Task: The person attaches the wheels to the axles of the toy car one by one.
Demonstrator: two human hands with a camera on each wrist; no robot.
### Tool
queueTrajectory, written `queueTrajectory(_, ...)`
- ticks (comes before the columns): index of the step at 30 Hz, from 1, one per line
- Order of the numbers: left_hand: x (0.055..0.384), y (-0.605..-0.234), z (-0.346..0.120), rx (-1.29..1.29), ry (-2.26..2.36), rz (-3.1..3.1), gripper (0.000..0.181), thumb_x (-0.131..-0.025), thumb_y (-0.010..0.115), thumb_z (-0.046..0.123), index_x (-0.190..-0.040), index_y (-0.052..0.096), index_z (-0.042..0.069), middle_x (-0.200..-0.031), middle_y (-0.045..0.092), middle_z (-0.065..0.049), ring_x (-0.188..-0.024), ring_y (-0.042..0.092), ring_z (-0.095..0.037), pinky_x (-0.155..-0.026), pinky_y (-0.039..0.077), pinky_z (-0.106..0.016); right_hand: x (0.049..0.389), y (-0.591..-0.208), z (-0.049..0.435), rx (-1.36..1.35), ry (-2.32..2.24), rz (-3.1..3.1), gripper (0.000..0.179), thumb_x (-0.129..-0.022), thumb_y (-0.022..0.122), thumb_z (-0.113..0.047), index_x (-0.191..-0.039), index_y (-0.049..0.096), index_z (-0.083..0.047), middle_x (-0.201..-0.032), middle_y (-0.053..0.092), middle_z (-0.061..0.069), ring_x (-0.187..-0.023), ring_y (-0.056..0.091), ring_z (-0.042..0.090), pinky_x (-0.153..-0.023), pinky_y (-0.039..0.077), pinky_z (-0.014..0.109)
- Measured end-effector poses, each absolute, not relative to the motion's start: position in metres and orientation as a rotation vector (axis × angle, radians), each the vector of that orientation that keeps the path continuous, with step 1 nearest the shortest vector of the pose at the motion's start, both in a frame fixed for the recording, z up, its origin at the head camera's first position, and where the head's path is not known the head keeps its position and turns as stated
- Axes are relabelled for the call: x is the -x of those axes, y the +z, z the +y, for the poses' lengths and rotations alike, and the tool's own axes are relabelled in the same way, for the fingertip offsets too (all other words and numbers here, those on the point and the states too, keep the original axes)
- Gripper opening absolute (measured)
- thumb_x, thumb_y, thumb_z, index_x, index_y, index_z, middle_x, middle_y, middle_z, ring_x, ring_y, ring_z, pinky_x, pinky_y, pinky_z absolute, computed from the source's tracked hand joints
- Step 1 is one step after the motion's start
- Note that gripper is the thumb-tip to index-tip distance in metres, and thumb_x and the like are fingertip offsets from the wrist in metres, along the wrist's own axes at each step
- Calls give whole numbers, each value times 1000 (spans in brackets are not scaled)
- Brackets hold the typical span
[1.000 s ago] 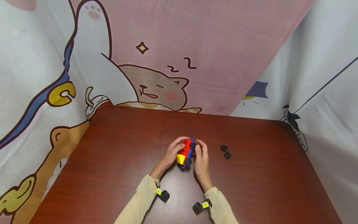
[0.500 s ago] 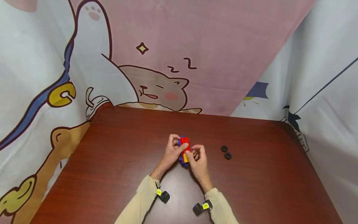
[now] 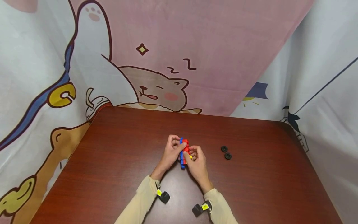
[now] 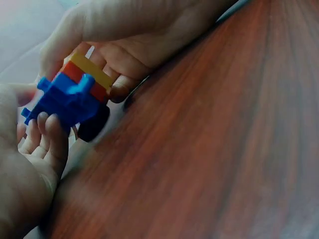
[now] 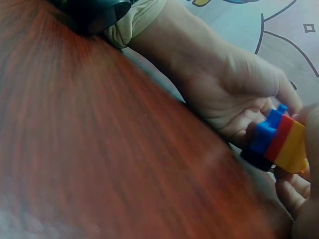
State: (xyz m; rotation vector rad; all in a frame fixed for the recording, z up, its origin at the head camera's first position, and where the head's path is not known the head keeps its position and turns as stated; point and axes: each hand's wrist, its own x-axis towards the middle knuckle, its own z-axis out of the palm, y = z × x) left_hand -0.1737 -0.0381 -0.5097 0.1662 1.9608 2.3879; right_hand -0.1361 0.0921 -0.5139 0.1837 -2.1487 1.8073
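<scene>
A small toy car (image 3: 183,155) built of bricks, with a blue base, red body and yellow block, is held between both hands above the table. My left hand (image 3: 169,153) grips its far end, thumb on the red bricks. My right hand (image 3: 199,163) pinches the near end around the yellow block, partly hiding it. In the left wrist view the blue underside of the car (image 4: 67,99) shows short pegs, with a black wheel (image 4: 94,123) at its lower edge. The right wrist view shows the stacked blue, red and yellow layers of the car (image 5: 279,142).
Two loose black tyres (image 3: 226,152) lie close together on the brown table (image 3: 265,174), right of the hands. A printed cloth (image 3: 218,56) hangs behind the table's far edge. Each wrist wears a black camera.
The car has been turned over so its wheeled side no longer faces right and its blue base shows on the left. My right hand has moved in from beside it and now pinches it.
</scene>
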Motion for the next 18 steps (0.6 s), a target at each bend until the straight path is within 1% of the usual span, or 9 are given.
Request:
queueTrajectory(2, 173, -509, -39, -139, 2421, 1915, 36, -96, 59, 0, -120, 36, -14, -82, 52, -8, -54, 46, -12, -43, 39, -21, 138, -516, 92, -124, 1892, -2062, 28, -87, 70, 4, -108, 56, 17, -86, 59, 15, -70, 54, 9, -58, 43, 14)
queueTrajectory(4, 173, -508, -40, -133, 2419, 1904, 36, -98, 58, 2, -123, 37, -14, -87, 55, -18, -56, 46, -16, -43, 40, -24, 139, -517, 92, -72, 1964, -1953, 29, -89, 68, 5, -111, 54, 17, -89, 58, 10, -73, 55, 6, -60, 44, 12)
queueTrajectory(6, 173, -507, -40, -179, 2367, 1925, 36, -99, 57, 4, -126, 41, -14, -97, 56, -26, -64, 51, -17, -47, 46, -28, 139, -518, 92, -31, 2006, -1860, 31, -91, 66, 4, -114, 52, 19, -92, 56, 6, -76, 56, 6, -62, 45, 10)
queueTrajectory(7, 172, -507, -40, -210, 2322, 1941, 36, -99, 57, 5, -127, 44, -13, -102, 56, -29, -67, 54, -18, -50, 50, -32, 139, -518, 93, -17, 2012, -1832, 32, -92, 66, 3, -115, 51, 19, -93, 56, 5, -78, 56, 6, -64, 45, 10)
queueTrajectory(9, 170, -506, -41, -281, 2210, 1982, 35, -100, 57, 8, -128, 49, -11, -110, 60, -31, -70, 59, -17, -56, 56, -41, 138, -518, 93, -6, 2021, -1815, 32, -93, 65, 2, -117, 50, 18, -95, 57, 5, -80, 57, 7, -64, 46, 11)
queueTrajectory(12, 169, -505, -40, -359, 2083, 2034, 33, -98, 58, 9, -126, 55, -9, -111, 65, -30, -71, 63, -12, -62, 58, -53, 135, -517, 95, -2, 2009, -1873, 32, -94, 65, -1, -118, 51, 16, -97, 59, 8, -83, 59, 6, -63, 47, 13)
queueTrajectory(14, 168, -504, -40, -384, 2048, 2061, 32, -97, 60, 8, -124, 57, -10, -110, 66, -30, -68, 63, -10, -63, 57, -55, 135, -515, 96, -1, 1987, -1933, 32, -95, 64, -4, -118, 52, 14, -99, 60, 11, -83, 59, 4, -62, 46, 13)
queueTrajectory(16, 169, -504, -40, -384, 2043, 2077, 32, -97, 60, 9, -123, 58, -10, -111, 67, -30, -69, 64, -10, -63, 58, -53, 134, -514, 97, -19, 1965, -1976, 32, -96, 63, -5, -120, 52, 14, -104, 60, 18, -84, 59, 5, -63, 46, 14)
queueTrajectory(18, 169, -504, -41, -354, 2052, 2085, 32, -97, 61, 9, -123, 58, -9, -112, 67, -29, -66, 64, -13, -62, 58, -52, 133, -513, 100, -48, 1943, -2003, 31, -96, 62, -4, -120, 52, 14, -108, 59, 24, -84, 58, 7, -65, 46, 15)
